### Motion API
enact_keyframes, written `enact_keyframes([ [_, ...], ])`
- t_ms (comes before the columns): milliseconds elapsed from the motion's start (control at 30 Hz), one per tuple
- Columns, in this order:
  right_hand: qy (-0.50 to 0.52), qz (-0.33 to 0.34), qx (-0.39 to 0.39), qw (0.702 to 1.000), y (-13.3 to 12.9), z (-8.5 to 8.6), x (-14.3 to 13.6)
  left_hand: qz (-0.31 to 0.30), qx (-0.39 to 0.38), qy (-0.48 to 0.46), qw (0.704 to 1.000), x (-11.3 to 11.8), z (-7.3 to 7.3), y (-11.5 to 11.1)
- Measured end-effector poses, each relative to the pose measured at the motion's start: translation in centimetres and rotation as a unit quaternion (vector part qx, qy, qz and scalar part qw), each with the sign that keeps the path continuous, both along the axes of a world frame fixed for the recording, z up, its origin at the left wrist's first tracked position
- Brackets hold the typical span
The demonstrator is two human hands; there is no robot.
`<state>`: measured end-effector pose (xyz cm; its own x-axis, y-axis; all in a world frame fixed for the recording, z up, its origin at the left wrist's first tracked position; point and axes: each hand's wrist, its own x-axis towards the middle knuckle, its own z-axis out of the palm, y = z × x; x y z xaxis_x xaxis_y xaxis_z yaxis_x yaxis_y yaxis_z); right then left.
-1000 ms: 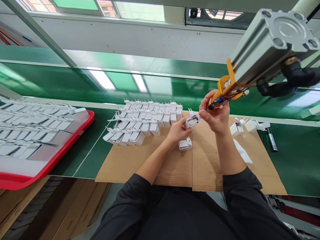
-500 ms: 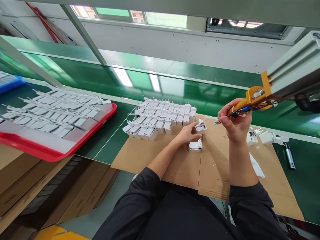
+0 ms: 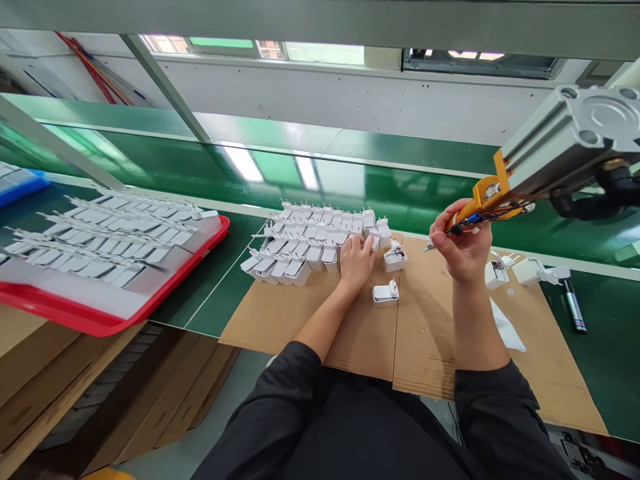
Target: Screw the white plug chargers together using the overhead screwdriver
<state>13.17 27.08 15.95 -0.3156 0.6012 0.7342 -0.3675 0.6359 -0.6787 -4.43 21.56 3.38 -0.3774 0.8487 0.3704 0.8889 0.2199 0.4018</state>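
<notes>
My left hand (image 3: 356,261) is closed at the right end of the packed group of white plug adapters (image 3: 295,248), its fingertips around one white adapter (image 3: 373,239). To its right stands a white adapter housing (image 3: 395,257) with its lid tipped up and wires showing inside. Nearer to me sits another adapter (image 3: 385,294) with its cover lying over the top. In my right hand (image 3: 463,243) is an orange dispensing tool (image 3: 483,200) with a fine needle tip, which points left above the cardboard, apart from the adapters.
The tool joins a silver metal cylinder (image 3: 565,140) overhead. On the cardboard (image 3: 425,333) at right lie opened housings (image 3: 496,273) and a white paper piece (image 3: 507,327). A marker (image 3: 575,307) lies beyond. A red tray (image 3: 220,233) at left holds many adapters.
My left hand has let go of the housing with the tipped lid and moved left onto the adapter group. My right hand keeps the tool, with little movement.
</notes>
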Motion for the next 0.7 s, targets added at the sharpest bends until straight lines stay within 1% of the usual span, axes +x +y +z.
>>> enact_keyframes([
  [100, -0.004, 0.003, -0.008, 1.0, 0.1, -0.2, 0.0, -0.038, 0.011, -0.008, 0.999, 0.2, -0.6, -0.3],
  [233, -0.007, -0.008, -0.007, 1.0, 0.3, -0.4, 0.1, -0.036, 0.014, -0.021, 0.999, 0.6, -0.6, -0.1],
  [300, -0.007, -0.012, -0.01, 1.0, 0.3, -0.3, 0.1, -0.038, 0.017, -0.054, 0.998, 0.6, -0.4, -0.6],
  [400, 0.004, -0.014, -0.012, 1.0, 0.1, -0.1, 0.1, -0.059, 0.027, -0.147, 0.987, 0.5, -0.1, -2.4],
  [467, 0.009, -0.02, -0.008, 1.0, 0.1, -0.1, 0.1, -0.083, 0.037, -0.221, 0.971, 0.5, -0.1, -3.7],
  [533, 0.006, -0.033, -0.006, 0.999, 0.2, -0.2, 0.1, -0.106, 0.038, -0.293, 0.949, 0.4, -0.2, -4.5],
  [633, 0.003, -0.056, -0.004, 0.998, 0.3, -0.3, 0.1, -0.127, 0.017, -0.392, 0.911, 0.2, -0.5, -4.5],
  [700, 0.004, -0.058, -0.002, 0.998, 0.3, -0.4, 0.0, -0.131, 0.027, -0.443, 0.886, 0.0, -0.9, -4.2],
])
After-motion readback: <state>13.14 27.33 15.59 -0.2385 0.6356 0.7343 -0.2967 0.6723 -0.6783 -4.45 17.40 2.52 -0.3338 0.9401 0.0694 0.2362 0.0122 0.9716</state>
